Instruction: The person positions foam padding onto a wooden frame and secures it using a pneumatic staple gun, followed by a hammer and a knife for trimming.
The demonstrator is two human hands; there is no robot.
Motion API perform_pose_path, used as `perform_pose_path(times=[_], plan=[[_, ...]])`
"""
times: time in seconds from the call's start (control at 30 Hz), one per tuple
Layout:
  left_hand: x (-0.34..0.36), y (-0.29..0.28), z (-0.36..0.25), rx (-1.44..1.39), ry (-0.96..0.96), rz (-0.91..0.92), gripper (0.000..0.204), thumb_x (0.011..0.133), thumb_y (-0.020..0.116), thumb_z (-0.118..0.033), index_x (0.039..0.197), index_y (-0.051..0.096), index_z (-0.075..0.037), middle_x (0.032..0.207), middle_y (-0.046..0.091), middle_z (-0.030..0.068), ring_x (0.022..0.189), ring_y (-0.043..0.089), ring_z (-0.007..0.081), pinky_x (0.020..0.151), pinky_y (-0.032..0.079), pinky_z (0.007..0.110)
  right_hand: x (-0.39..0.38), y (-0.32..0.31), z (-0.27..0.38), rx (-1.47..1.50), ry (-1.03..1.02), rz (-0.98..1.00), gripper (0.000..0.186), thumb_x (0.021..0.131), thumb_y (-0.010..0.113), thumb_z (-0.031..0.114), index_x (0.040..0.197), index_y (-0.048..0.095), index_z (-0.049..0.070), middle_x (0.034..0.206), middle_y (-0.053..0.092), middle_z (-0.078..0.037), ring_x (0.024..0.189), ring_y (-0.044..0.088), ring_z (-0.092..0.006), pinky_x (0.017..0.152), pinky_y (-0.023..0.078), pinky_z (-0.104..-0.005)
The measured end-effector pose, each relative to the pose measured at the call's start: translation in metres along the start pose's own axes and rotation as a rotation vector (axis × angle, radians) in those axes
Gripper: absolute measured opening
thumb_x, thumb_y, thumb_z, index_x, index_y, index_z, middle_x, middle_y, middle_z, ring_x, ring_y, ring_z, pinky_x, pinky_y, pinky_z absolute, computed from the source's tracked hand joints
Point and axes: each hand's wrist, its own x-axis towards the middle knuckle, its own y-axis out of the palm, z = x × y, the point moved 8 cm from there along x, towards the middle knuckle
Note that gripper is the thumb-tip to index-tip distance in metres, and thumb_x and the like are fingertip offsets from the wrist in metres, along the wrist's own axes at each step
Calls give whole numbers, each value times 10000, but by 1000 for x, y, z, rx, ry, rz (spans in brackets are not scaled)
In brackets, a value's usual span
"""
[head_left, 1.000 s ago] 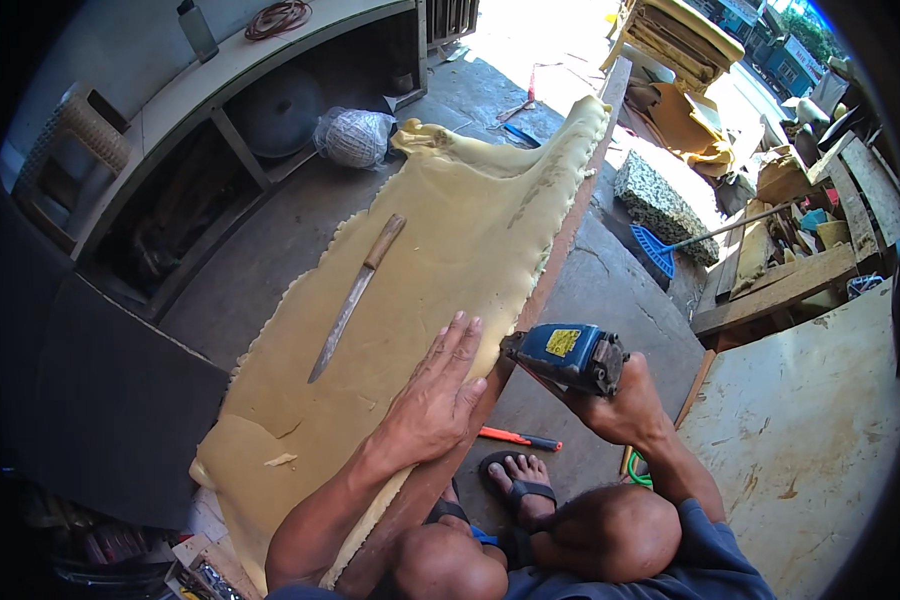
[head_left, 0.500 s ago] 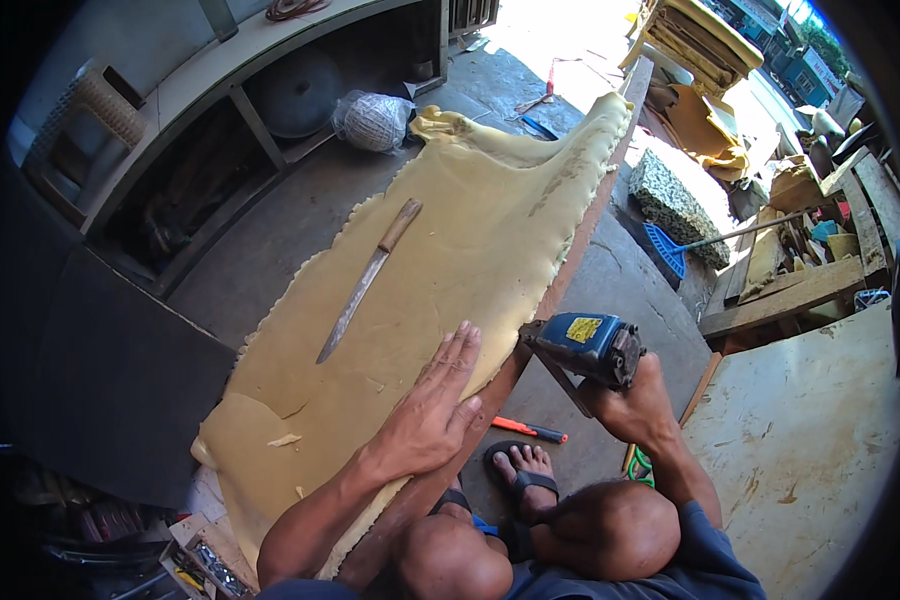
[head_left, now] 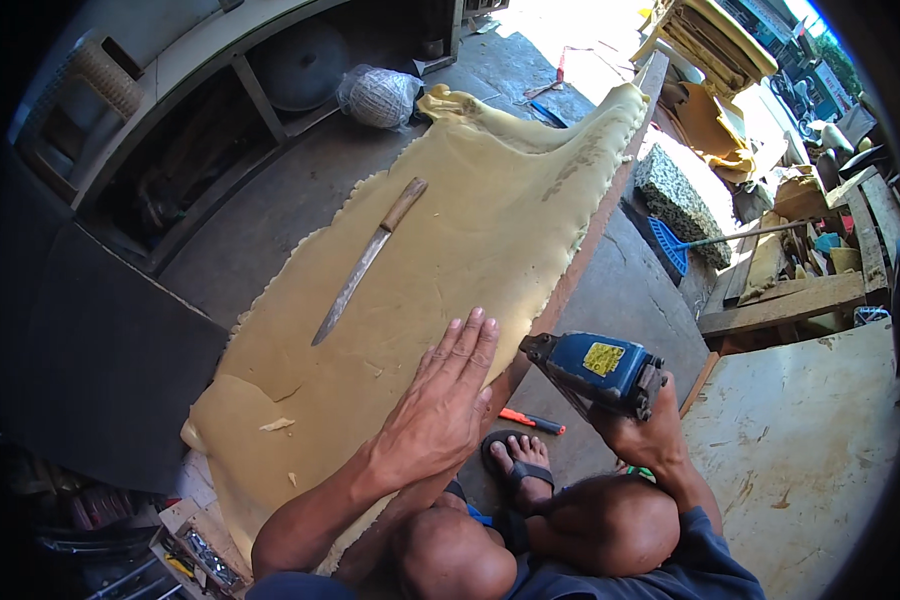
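- Concrete floor (head_left: 650, 310): extends beneath the work and around the person's feet. Loose articles on it present a trip hazard if a step is taken without looking down.
- Foam sheet (head_left: 450, 230): pale yellow, laid diagonally in front of the person, with its scalloped right margin along the wooden board. The far end is bunched and raised; uneven tension there could produce creases.
- Wooden board (head_left: 567, 292): a reddish-brown strip, exposed along the right margin of the foam sheet. If the foam sheet creeps sideways, its margin could lie out of line with this strip.
- Staple gun (head_left: 615, 375): blue body, nose directed left at the foam margin. Contact cannot be confirmed. A tilted nose could seat a staple crooked or tear the foam.
- Left grip (head_left: 435, 405): flat, fingers extended and close together, palm down on the foam sheet near its margin; nothing is grasped. Its nearness to the nose creates an injury risk if the tool slips.
- Right grip (head_left: 635, 435): closed around the handle of the staple gun. Trigger finger position cannot be determined.
- Knife (head_left: 367, 258): wooden handle, bare blade, lying on the foam sheet. A tug on the foam could make it slide and cut the material.
- Foam scrap (head_left: 277, 425): loose on the near left part of the foam sheet.
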Motion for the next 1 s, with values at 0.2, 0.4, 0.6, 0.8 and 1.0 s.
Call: perform_pose_path(times=[0.2,0.4,0.6,0.8,1.0], plan=[[-6,-1,3,15,-48,18,732,953,538,-89,1579,189,63,1608,230,327,1498,240,479,1236,214,480,10,18,0,-59,20,88,187,772,713,76,934,726,-16,736,712,-192,662,734,-295,618,555,-381],[-15,-9,17,-52,-31,-30,774,969,559,-130,1592,139,55,1625,206,313,1507,240,453,1237,216,455,15,31,-3,-67,1,112,180,788,699,82,945,731,2,751,716,-193,687,735,-322,634,560,-387],[-45,-19,30,-348,-201,-2,650,1005,541,-137,1542,262,99,1528,365,359,1442,357,482,1191,328,444,12,23,1,-19,20,70,221,789,709,92,991,740,9,775,721,-194,735,744,-321,672,568,-392],[-54,-17,-1,53,-53,-108,633,987,582,-110,1532,323,81,1497,432,339,1410,427,464,1170,354,466,9,26,5,101,69,66,270,765,605,17,1010,701,-45,775,696,-80,680,636,-116,613,520,-303],[-52,-7,-12,111,-67,41,883,916,714,-250,1594,214,14,1606,239,328,1486,261,501,1174,321,552,4,26,-2,39,79,107,290,781,630,19,1055,705,-42,854,731,-113,734,679,-142,664,542,-309]])
